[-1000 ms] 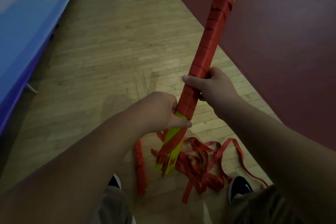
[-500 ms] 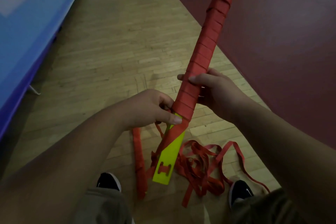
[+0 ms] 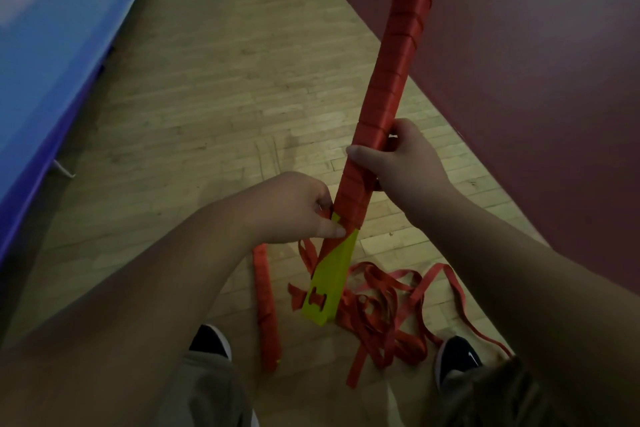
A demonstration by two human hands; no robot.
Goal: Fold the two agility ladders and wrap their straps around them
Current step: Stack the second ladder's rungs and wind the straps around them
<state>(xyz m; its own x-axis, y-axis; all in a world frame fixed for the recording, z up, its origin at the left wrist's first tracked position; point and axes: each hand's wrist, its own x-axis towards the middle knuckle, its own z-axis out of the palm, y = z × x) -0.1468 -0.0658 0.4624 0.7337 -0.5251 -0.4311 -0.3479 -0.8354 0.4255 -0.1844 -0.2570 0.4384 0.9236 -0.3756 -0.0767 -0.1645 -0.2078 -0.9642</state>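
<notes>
Two ladder bundles in shot, one up, one down. Up first: held ladder [image 3: 384,107], a stack of yellow-green rungs wound in red strap, slanting up and away over the floor. Yellow tips bare at the top, one slotted yellow end bare at the bottom. Clamped round its middle by the right hand [image 3: 405,159], thumb across the near face. Gripped lower down by the left hand [image 3: 294,208], fingers curled at the last red turn, thumb pressed on the bare yellow.

Below, one loose strap pile [image 3: 381,305] tangled on the wooden floor [image 3: 207,114], reaching towards the right shoe [image 3: 457,357]. Just left of it, lying flat and fully red-wrapped: floor ladder [image 3: 266,305], near end close to the left shoe [image 3: 211,340]. Two shoes, both dark.

Further out, maroon flooring [image 3: 519,80] on the right, one blue panel [image 3: 52,45] on the left.
</notes>
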